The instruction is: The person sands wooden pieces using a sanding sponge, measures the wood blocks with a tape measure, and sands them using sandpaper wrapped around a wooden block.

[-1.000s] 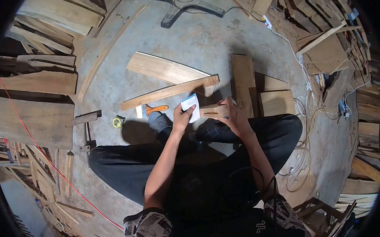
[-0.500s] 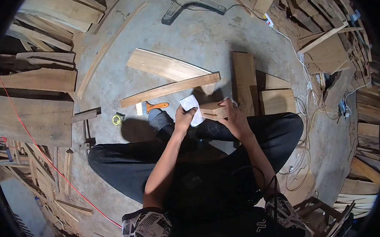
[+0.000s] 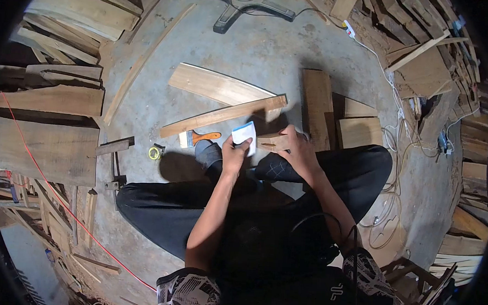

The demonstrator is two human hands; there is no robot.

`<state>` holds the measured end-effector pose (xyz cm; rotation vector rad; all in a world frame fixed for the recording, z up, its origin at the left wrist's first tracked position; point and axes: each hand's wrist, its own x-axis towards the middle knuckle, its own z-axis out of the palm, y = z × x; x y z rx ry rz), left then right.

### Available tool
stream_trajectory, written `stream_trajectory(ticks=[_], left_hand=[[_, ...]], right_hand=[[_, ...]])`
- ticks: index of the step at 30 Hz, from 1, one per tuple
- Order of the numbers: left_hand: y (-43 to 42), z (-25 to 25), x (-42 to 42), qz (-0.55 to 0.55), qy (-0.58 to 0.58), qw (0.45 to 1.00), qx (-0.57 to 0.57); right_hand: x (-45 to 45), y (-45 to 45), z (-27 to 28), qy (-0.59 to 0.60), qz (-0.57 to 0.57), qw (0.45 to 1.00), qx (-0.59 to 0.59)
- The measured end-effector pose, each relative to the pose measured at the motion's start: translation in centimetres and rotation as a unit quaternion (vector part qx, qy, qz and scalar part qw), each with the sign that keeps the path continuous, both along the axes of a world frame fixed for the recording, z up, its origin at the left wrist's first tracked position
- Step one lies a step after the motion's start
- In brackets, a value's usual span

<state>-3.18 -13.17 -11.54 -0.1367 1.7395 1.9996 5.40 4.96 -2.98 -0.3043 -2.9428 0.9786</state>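
Observation:
My left hand (image 3: pixel 234 158) is closed on a folded white sheet (image 3: pixel 245 133) with a blue strip along its top edge; the thumb presses on its face. I cannot tell whether it is paper or cloth. Just to its right, my right hand (image 3: pixel 301 154) grips a small wooden block (image 3: pixel 272 142), fingers on top and at its right end. The block's left end is close to the sheet, and whether they touch is unclear. Left of my hands, a paintbrush (image 3: pixel 205 135) with an orange handle lies on the floor by my foot.
Beyond my hands lie crossed boards (image 3: pixel 224 115) and a thick plank (image 3: pixel 316 104). A tape roll (image 3: pixel 154 153) and a metal clamp (image 3: pixel 114 170) are at left. Stacked timber (image 3: pixel 45 147) lines both sides. White cables (image 3: pixel 396 113) run along the right, a red cord (image 3: pixel 59 198) at left.
The white sheet has turned in my left hand, and its blue edge now shows. My right hand still holds the block, its fingers slightly shifted. The whole view has moved slightly.

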Motion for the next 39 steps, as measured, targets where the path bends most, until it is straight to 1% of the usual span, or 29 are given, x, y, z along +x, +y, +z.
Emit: stream_trajectory(ticks=[2, 3, 5, 6, 8, 9, 14, 16, 21, 26, 28, 32, 34, 39], left_hand=[[-0.7, -0.1, -0.5, -0.007, 0.004, 1.0, 0.008], [-0.8, 0.8, -0.6, -0.007, 0.007, 1.0, 0.008], [-1.1, 2.9, -0.6, -0.066, 0.081, 0.994, -0.024], [-1.1, 4.7, -0.3, -0.085, 0.118, 0.989, -0.027], [-1.3, 5.4, 0.1, -0.108, 0.178, 0.977, -0.05], [-1.3, 5.4, 0.3, -0.092, 0.194, 0.976, -0.036], [-1.9, 6.0, 0.3, -0.107, 0.157, 0.981, -0.031], [-1.8, 6.1, 0.3, -0.111, 0.198, 0.972, -0.051], [-2.0, 6.3, 0.2, -0.122, 0.204, 0.971, -0.037], [-1.9, 6.7, 0.3, -0.119, 0.208, 0.97, -0.034], [-2.0, 7.2, 0.4, -0.119, 0.128, 0.985, -0.013], [-1.9, 7.2, 0.3, -0.116, 0.131, 0.985, -0.004], [-2.0, 7.3, 0.2, -0.113, 0.129, 0.985, 0.036], [-2.2, 6.8, -0.1, -0.111, 0.124, 0.985, 0.042]], right_hand=[[-0.6, -0.2, 0.5, -0.005, 0.003, 1.0, -0.026], [-0.6, -0.2, 0.6, -0.002, 0.003, 1.0, -0.026], [-0.7, -0.5, 0.6, 0.023, 0.015, 0.999, -0.026], [-0.8, -0.6, 0.4, 0.025, 0.016, 0.999, -0.028], [-0.7, -0.9, -0.1, 0.066, 0.031, 0.997, -0.026], [-0.7, -1.0, -0.1, 0.066, 0.03, 0.997, -0.026], [-0.6, -1.2, 0.0, 0.059, 0.035, 0.997, -0.023], [-0.6, -1.2, -0.1, 0.061, 0.034, 0.997, -0.024], [-0.7, -1.0, -0.3, 0.064, 0.035, 0.997, -0.035], [-0.7, -1.0, -0.1, 0.035, 0.03, 0.998, -0.04], [-0.7, -0.9, -0.1, 0.032, 0.031, 0.998, -0.046], [-0.8, -0.9, -0.1, 0.044, 0.035, 0.997, -0.047], [-0.8, -0.9, 0.0, 0.042, 0.035, 0.998, -0.04], [-0.7, -1.0, 0.1, 0.037, 0.033, 0.998, -0.042]])
